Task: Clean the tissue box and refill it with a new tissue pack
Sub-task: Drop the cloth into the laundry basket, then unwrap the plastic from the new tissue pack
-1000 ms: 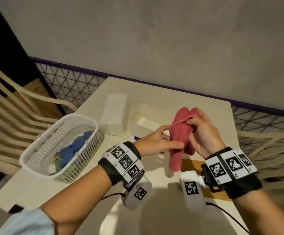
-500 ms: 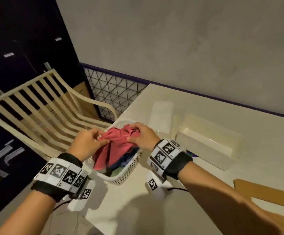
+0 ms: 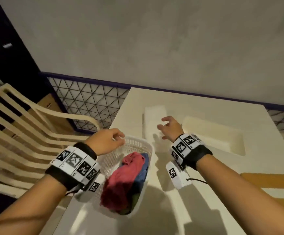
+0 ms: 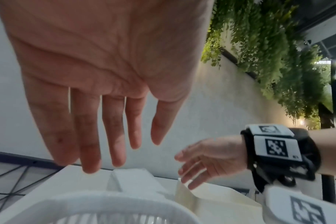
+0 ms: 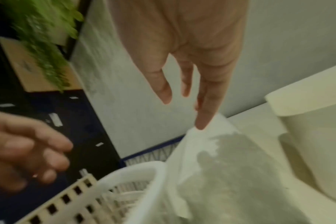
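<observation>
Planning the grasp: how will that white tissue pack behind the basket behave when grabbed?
The tissue pack looks like a soft-wrapped block, so it will probably dent under fingers, not stay rigid. Likely light for its bulk. Its wrap looks smooth and may slip. The right hand hovers open above it, not touching.

The pale cream, smooth-topped rectangular table (image 3: pixel 197 192) carries four things. A white perforated plastic basket (image 3: pixel 137 145) sits at about nine o'clock, close to the left edge. Just beyond it, toward eleven o'clock, lies a white rectangular tissue pack in a clear wrapper (image 3: pixel 154 114), lengthwise away from the viewer. Beside that, at about one o'clock, stands an open cream rectangular tissue box (image 3: pixel 222 139), its hollow facing up. At three o'clock a flat tan board (image 3: pixel 271 182), perhaps wooden, lies at the right edge; its far end is cut off by the frame.
</observation>
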### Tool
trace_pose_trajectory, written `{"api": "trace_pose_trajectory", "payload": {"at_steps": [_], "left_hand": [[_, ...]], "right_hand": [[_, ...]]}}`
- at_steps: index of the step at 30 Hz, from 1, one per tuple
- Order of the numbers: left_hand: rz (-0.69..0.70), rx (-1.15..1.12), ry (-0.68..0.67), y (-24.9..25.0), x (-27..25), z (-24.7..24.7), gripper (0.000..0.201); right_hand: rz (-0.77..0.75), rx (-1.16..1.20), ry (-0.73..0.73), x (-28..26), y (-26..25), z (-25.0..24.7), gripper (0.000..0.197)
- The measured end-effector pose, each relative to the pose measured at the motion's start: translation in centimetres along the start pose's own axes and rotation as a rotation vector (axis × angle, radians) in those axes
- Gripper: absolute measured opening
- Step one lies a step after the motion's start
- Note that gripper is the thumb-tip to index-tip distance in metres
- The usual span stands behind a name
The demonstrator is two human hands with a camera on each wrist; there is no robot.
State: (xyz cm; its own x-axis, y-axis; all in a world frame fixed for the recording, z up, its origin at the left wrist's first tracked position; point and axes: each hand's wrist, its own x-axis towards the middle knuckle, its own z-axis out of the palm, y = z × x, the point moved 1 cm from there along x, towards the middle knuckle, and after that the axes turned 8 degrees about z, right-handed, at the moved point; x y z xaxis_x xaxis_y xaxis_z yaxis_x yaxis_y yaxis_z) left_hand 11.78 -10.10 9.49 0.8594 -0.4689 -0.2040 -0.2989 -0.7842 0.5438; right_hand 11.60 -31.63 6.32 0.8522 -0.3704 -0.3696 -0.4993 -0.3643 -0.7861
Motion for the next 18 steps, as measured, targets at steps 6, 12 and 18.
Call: {"api": "trace_pose_trajectory", "payload": {"at_steps": [6,12,18], "left_hand": [[-0.047,0.073,-0.107,0.1,7.5,-0.5,0.034],[-0.104,0.052,-0.269,-4.0,8.5,0.1,0.031],[-0.133,-0.152,-0.16,-5.9,8.2,1.2,0.027]], "right_hand": [[0.276,-0.357,-0.053,2.7,1.5,1.0,0.072],[0.237,-0.865,-0.012,5.1,3.5,3.6,0.065],[0.178,-0.711,0.142,6.7,1.1,2.3,0.043]]}}
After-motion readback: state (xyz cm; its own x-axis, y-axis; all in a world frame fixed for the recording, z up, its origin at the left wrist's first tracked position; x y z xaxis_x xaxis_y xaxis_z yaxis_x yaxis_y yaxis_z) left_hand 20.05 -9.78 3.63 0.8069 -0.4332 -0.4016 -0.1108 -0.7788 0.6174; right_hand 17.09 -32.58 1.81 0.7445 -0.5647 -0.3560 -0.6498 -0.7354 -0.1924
